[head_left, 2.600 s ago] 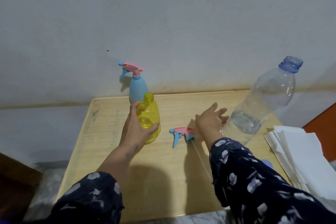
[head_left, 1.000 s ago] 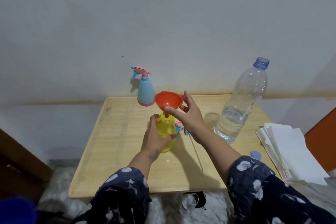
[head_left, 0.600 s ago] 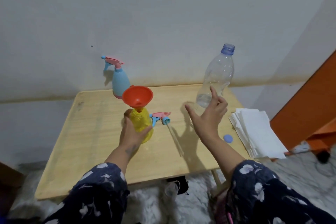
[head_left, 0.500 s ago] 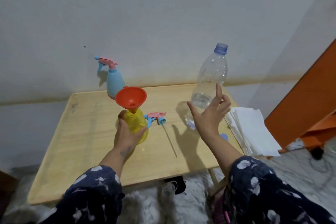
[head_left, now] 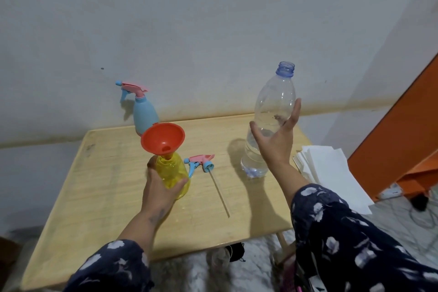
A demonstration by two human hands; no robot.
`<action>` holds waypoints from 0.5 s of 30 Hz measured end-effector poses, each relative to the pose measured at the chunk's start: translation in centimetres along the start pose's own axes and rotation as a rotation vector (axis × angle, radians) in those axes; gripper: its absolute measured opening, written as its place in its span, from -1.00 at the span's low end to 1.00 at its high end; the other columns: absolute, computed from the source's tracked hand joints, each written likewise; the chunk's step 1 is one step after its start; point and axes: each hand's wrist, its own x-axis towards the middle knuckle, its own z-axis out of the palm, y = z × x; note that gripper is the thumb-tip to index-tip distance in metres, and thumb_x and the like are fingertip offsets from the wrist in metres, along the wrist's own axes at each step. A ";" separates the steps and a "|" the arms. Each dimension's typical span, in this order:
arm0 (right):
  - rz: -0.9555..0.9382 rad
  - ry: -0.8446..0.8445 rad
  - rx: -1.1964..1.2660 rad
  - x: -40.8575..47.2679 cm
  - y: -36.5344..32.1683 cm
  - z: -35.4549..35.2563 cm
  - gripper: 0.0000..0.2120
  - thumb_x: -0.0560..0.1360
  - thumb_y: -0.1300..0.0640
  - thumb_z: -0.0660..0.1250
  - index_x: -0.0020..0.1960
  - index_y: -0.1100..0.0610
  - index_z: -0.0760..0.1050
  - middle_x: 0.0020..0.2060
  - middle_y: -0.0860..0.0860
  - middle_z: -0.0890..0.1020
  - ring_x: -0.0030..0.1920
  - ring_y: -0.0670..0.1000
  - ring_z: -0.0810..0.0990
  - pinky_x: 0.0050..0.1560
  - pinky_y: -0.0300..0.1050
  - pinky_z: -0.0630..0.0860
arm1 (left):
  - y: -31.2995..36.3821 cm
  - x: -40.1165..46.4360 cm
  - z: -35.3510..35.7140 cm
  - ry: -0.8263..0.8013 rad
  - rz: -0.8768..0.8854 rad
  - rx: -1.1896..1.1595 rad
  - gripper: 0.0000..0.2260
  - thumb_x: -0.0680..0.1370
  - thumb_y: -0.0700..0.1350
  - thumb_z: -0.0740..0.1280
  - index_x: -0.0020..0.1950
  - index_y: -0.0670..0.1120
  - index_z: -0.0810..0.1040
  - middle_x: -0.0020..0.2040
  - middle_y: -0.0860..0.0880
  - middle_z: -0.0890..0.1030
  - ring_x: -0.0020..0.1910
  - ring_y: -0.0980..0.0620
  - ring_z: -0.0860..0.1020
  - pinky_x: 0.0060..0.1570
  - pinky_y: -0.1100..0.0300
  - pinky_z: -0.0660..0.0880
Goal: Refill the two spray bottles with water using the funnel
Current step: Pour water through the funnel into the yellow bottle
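My left hand point(head_left: 157, 193) grips the yellow spray bottle point(head_left: 173, 174), which stands on the wooden table point(head_left: 99, 192) with its top off. An orange funnel point(head_left: 163, 141) sits in the bottle's neck. The loose pink and blue spray head point(head_left: 201, 162) lies just right of it, its dip tube trailing toward me. A blue spray bottle point(head_left: 143, 114) with its head on stands at the back by the wall. My right hand point(head_left: 276, 141) is spread open around the near side of the uncapped clear water bottle point(head_left: 272, 111), thumb and fingers on either side, not closed on it.
A stack of white paper sheets point(head_left: 331, 178) lies at the table's right edge. An orange board point(head_left: 400, 137) leans at the far right. The wall runs close behind the table. A small dark object point(head_left: 234, 250) lies on the floor under the front edge.
My right hand left the funnel on the yellow bottle and reached right to the water bottle, closing the gap to it. My left hand kept its grip on the yellow bottle.
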 end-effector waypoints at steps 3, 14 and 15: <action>-0.058 0.020 -0.044 0.2 -0.2 -0.1 0.00 0.38 0.04 0.50 0.51 -0.10 -0.17 0.37 -0.01 0.29 0.15 0.10 0.53 0.03 0.09 0.56 | 0.1 -0.1 -0.1 0.004 -0.009 -0.007 -0.07 0.37 -0.01 0.57 0.55 -0.03 0.03 0.45 -0.07 0.33 0.39 -0.14 0.36 0.30 -0.03 0.36; -0.228 -0.367 -0.264 -1.2 -2.9 -1.8 0.07 0.29 0.01 0.49 0.47 -0.33 -0.22 0.10 -0.01 0.52 -0.15 0.00 0.62 -0.21 -0.08 0.53 | 1.5 -0.6 -1.2 -0.002 0.016 -0.126 -0.05 0.28 -0.02 0.63 0.47 0.06 0.08 0.46 0.03 0.27 0.42 -0.02 0.30 0.33 0.01 0.36; -0.238 -0.421 -0.288 -1.3 -3.4 -2.0 0.08 0.28 0.00 0.49 0.46 -0.35 -0.23 0.06 -0.03 0.54 -0.18 0.01 0.63 -0.20 -0.07 0.55 | 1.8 -0.6 -1.4 0.017 0.035 -0.134 -0.05 0.28 0.00 0.62 0.48 0.06 0.08 0.48 0.05 0.25 0.43 0.00 0.29 0.34 0.03 0.35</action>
